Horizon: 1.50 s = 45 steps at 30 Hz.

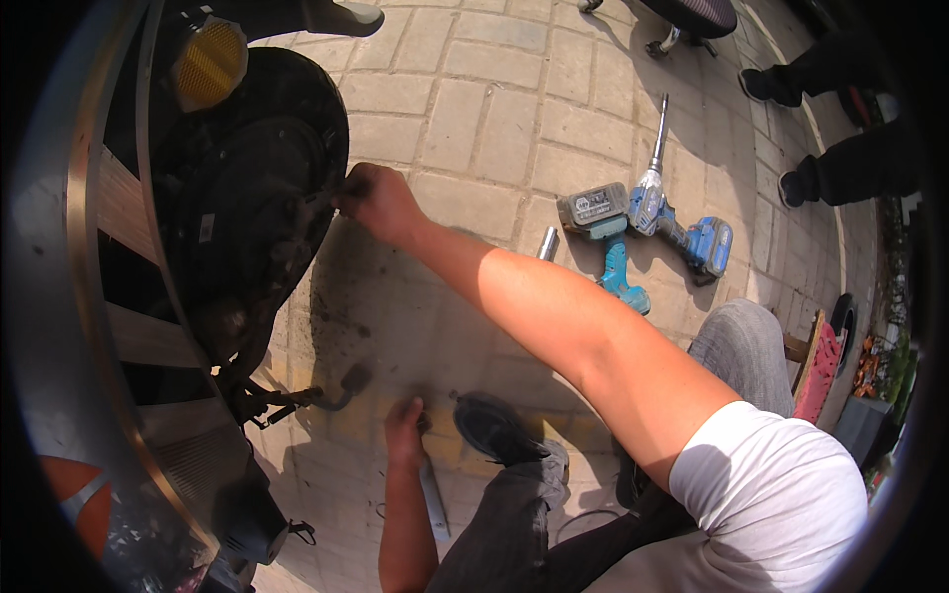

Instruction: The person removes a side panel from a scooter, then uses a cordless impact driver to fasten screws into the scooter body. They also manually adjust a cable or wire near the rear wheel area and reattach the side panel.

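Note:
My right hand (376, 203) reaches to the rim of a vehicle's black rounded housing (247, 178), its fingers curled at a small dark part there; what they grip is too dark to make out. My left hand (405, 430) is low over the paving, fingers curled, with a long silver-grey object (431, 499) behind its wrist; what it holds is hidden. Beside my right forearm lie a silver socket (548, 243), a teal cordless power tool (613, 257) with a grey battery, and a blue cordless tool (647, 203) with a long socket extension.
Another person's dark-clad legs (830, 178) are at the right. A wheeled chair (692, 20) stands at the top. A pink-red padded board (820, 371) lies at the right. The vehicle's body (69, 296) fills the left, above brick paving (474, 119).

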### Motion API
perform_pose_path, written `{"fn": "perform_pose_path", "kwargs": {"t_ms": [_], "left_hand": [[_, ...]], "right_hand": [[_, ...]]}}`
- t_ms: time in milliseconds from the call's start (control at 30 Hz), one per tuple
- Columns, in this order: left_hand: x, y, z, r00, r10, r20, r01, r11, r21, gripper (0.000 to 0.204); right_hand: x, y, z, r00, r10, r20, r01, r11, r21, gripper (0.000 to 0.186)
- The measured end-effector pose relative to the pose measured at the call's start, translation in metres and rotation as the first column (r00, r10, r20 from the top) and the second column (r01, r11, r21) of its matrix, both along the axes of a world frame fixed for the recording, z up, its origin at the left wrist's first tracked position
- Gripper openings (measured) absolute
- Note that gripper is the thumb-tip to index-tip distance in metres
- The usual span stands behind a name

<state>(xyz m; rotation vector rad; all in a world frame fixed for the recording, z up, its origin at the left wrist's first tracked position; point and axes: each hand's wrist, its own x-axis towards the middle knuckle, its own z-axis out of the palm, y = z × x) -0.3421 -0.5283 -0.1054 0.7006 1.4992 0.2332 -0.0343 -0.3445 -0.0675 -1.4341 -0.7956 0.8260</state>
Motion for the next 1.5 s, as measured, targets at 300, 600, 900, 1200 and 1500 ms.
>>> {"fn": "perform_pose_path", "kwargs": {"t_ms": [300,600,900,1200,1500], "left_hand": [[0.043,0.039,0.012,0.987,0.104,0.123,-0.107,0.994,0.017,0.015],[0.170,0.196,0.017,0.552,0.345,0.759,-0.323,0.928,-0.186,0.019],[0.225,0.210,0.015,0.594,0.394,0.701,-0.539,0.842,-0.017,0.033],[0.204,0.205,0.033,0.498,0.375,0.782,-0.535,0.843,-0.064,0.045],[0.208,0.210,0.024,0.602,0.403,0.689,-0.578,0.815,0.029,0.047]], "right_hand": [[0.022,-0.014,0.014,0.984,0.040,0.173,-0.033,0.999,-0.043,0.024],[0.060,-0.039,0.041,0.898,0.302,0.320,-0.217,0.937,-0.275,0.028],[0.076,-0.020,0.052,0.831,0.349,0.433,-0.258,0.932,-0.255,0.026],[0.054,0.019,0.039,0.620,0.434,0.653,-0.399,0.892,-0.214,0.029],[0.044,0.046,0.018,0.417,0.573,0.705,-0.411,0.811,-0.416,0.021]]}}
